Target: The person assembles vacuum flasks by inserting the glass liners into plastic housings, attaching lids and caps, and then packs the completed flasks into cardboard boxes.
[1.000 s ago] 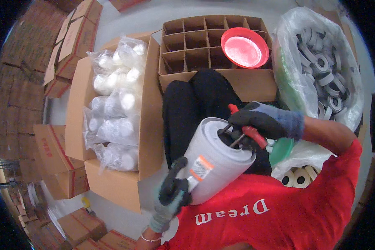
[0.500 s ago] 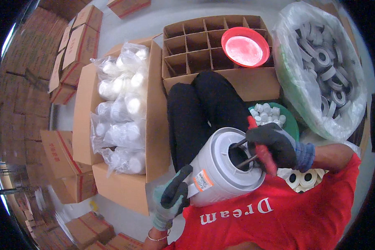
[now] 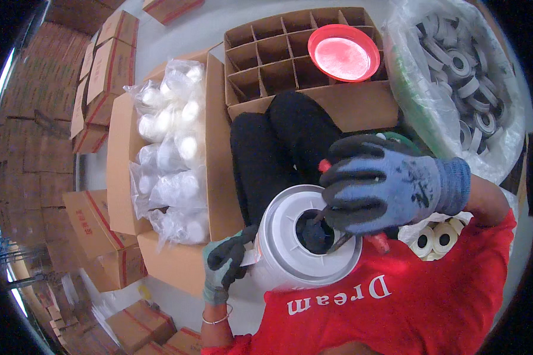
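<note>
The white cylinder (image 3: 285, 249) has stepped rings around a dark opening (image 3: 314, 233).

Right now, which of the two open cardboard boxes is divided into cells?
The far cardboard box, with the round red dish on it; the left cardboard box instead holds bagged white containers.

The grey floor (image 3: 172, 38) carries an open carton (image 3: 221, 171) ahead and left of my left fingers (image 3: 226, 251), a divided carton (image 3: 349, 111) and plastic sack (image 3: 419, 112) beyond my right fingers (image 3: 352, 183), closed boxes (image 3: 106, 263) farther left.
</note>
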Motion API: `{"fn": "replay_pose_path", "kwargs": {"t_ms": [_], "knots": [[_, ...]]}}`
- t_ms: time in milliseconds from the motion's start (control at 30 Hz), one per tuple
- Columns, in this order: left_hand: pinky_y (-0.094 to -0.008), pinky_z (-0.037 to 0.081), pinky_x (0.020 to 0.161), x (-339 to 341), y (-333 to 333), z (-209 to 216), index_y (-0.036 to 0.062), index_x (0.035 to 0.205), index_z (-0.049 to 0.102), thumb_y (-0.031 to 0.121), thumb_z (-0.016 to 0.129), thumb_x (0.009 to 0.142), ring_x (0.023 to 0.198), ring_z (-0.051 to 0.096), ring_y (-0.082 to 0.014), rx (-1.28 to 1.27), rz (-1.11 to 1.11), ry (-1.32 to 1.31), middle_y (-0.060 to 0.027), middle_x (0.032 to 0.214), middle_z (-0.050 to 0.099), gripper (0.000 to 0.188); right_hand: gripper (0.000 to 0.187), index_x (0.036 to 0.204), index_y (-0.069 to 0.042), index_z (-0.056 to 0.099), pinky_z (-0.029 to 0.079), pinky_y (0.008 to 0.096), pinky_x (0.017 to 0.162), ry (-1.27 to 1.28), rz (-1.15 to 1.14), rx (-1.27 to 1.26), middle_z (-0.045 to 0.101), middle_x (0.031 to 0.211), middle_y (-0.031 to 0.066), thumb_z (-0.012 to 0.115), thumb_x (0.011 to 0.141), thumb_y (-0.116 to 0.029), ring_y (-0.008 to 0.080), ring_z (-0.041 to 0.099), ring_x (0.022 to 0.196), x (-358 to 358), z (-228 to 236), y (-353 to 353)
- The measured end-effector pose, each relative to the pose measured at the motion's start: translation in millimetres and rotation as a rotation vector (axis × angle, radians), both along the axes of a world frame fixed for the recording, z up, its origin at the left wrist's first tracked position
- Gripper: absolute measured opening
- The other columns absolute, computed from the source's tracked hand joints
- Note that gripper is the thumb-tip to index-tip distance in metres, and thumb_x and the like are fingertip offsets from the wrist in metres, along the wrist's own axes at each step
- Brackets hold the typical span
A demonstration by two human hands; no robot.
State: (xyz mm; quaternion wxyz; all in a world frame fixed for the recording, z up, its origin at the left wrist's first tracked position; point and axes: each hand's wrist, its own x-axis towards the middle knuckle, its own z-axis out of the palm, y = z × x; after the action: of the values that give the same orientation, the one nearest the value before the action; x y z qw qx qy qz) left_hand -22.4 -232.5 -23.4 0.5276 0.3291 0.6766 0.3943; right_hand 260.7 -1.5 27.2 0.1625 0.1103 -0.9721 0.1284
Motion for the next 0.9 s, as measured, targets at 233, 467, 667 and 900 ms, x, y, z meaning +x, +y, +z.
{"fn": "replay_pose_path", "kwargs": {"t_ms": [233, 467, 667, 900], "knots": [[-0.0201, 0.033, 0.038, -3, 8, -6, -0.0029, 0.111, 0.064, 0.027, 0.058, 0.086, 0.04, 0.046, -0.0054, 0.092, -0.11, 0.17, 0.0007, 0.058, 0.056, 0.039, 0.028, 0.097, -0.018, 0.06, 0.037, 0.0573, 0.101, 0.195, 0.079, -0.031, 0.055, 0.109, 0.0091, 0.059, 0.07, -0.024, 0.0288, 0.053, 0.11, -15, -14, -3], [-0.0203, 0.032, 0.037, -6, 7, -13, -0.0023, 0.109, 0.065, 0.029, 0.059, 0.086, 0.041, 0.047, -0.0059, 0.116, -0.047, 0.092, 0.0004, 0.06, 0.057, 0.039, 0.031, 0.093, -0.015, 0.06, 0.038, 0.0592, 0.099, 0.213, 0.121, -0.004, 0.056, 0.106, 0.0089, 0.057, 0.066, -0.029, 0.029, 0.054, 0.107, -22, -15, 0], [-0.0205, 0.035, 0.041, -7, 7, -17, -0.0017, 0.109, 0.066, 0.03, 0.059, 0.086, 0.046, 0.049, -0.0061, 0.043, -0.011, -0.014, -0.0001, 0.065, 0.059, 0.039, 0.034, 0.098, -0.012, 0.061, 0.039, 0.0557, 0.099, 0.095, 0.127, -0.04, 0.058, 0.108, 0.0109, 0.062, 0.067, -0.025, 0.0272, 0.056, 0.108, -28, -25, -9], [-0.0262, 0.05, 0.076, -5, 14, -10, -0.0039, 0.108, 0.065, 0.018, 0.065, 0.082, 0.083, 0.062, -0.0133, -0.077, 0.097, 0.071, -0.0102, 0.099, 0.068, 0.033, 0.03, 0.094, -0.011, 0.059, 0.048, 0.0408, 0.082, -0.168, 0.026, -0.165, 0.056, 0.099, 0.0109, 0.06, 0.07, -0.028, 0.0273, 0.057, 0.094, -34, -35, -12]]}}
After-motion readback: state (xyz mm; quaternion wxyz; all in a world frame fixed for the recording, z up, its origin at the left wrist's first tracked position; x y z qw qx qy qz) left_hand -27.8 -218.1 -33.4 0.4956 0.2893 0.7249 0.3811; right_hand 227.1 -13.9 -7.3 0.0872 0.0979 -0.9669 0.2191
